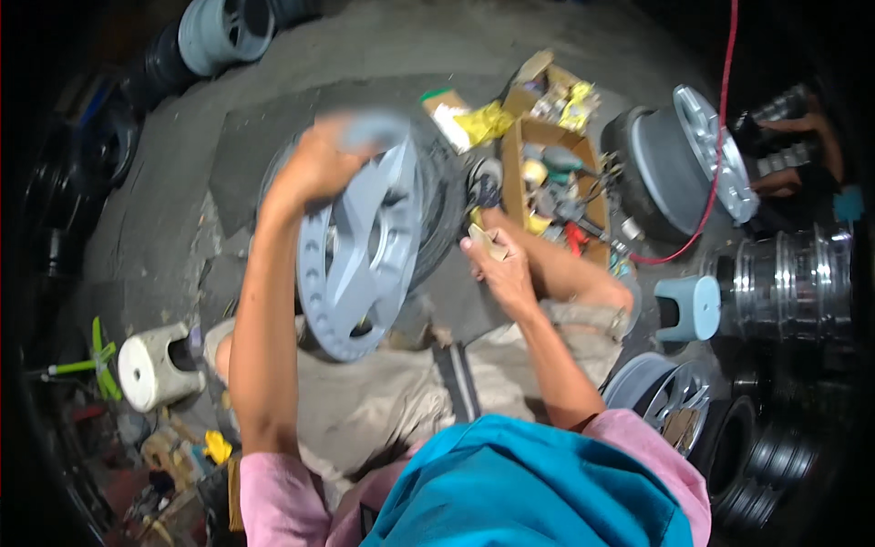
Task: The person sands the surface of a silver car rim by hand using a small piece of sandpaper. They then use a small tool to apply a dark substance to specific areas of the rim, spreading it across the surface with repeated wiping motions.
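A grey alloy wheel point(360, 273) stands tilted between my bare legs, a tire point(437, 242) behind it. At its top, my left hand point(324, 155) is bent closed around a blurred blue-grey patch; what it grips cannot be made out. Just right of the wheel, my right hand point(501, 269) pinches a small tan, folded piece of sheet point(486, 242), apparently abrasive paper. Beside my sneaker point(483, 182) is an open cardboard box point(512, 173) of assorted tools and cans.
Silver wheels point(693, 164) and a red hose point(674, 255) are at right, near a co-worker's legs point(784, 182). Stools flank me, white point(150, 365) and pale blue point(693, 305). Rims point(219, 36) line the back left; stacked chrome rims point(775, 283) stand right. Clutter point(182, 456) lies lower left.
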{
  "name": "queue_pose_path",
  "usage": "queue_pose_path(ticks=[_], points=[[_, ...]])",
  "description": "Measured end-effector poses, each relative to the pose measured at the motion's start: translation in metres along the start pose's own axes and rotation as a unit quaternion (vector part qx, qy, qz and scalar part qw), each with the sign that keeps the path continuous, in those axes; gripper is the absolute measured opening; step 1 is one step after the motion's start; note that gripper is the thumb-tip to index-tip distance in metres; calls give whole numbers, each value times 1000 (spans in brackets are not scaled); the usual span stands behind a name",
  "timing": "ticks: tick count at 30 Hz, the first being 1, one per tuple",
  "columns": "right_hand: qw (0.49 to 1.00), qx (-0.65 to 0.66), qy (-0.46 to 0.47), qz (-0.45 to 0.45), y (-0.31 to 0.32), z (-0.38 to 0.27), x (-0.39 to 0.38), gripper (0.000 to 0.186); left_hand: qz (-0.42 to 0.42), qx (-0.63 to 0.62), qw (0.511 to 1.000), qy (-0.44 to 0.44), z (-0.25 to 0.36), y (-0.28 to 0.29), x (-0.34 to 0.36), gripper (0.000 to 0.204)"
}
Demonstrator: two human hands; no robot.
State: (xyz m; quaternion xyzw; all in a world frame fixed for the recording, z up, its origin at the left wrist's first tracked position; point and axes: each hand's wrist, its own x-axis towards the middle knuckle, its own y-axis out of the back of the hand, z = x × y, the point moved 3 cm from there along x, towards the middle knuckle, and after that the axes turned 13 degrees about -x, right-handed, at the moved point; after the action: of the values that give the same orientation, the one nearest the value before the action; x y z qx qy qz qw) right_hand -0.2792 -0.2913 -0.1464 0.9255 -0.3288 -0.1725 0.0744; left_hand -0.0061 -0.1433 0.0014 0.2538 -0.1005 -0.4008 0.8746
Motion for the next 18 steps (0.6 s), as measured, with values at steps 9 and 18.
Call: queue_pose_path(ticks=[9,18], points=[[936,-207,284,-30,-50,4,-20,13,-40,-114,993,4,-24,24,-17,62],[842,-387,357,-117,-109,18,-30,38,-76,-104,989,-65,-11,13,-24,55]])
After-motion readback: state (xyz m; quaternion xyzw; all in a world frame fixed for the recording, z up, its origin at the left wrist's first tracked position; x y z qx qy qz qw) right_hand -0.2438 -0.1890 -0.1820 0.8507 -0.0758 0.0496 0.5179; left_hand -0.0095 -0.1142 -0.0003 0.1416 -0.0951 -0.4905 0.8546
